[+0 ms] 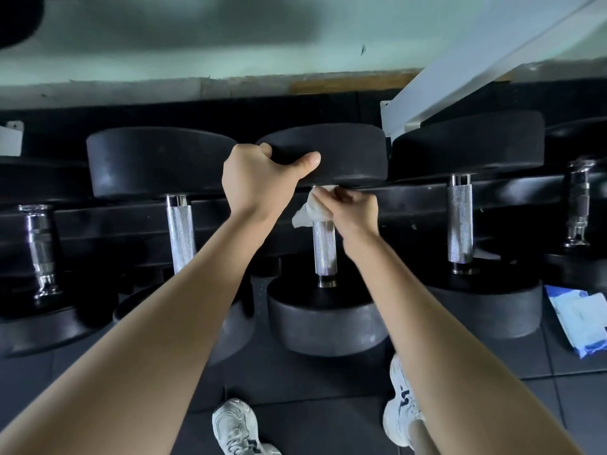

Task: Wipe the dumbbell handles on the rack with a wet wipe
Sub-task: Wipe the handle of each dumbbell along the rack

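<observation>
Black rack (410,205) bearing a row of dumbbells (157,162), dark tiled floor (312,389) below, blue-white packet (579,320) lying at right

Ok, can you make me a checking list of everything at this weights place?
Surface: black rubber-tile floor; black metal rack rail carrying the dumbbells.
Job's things: white wet wipe wrapped round the top of the middle knurled silver dumbbell handle.
Clutter: blue-and-white packet lying at the right.
Grippers: left hand grips that dumbbell's black round upper head; right hand pinches the wipe on the handle.
Cables: nothing seen.
Surroundings: pale green wall, white slanted beam, white trainers below.
</observation>
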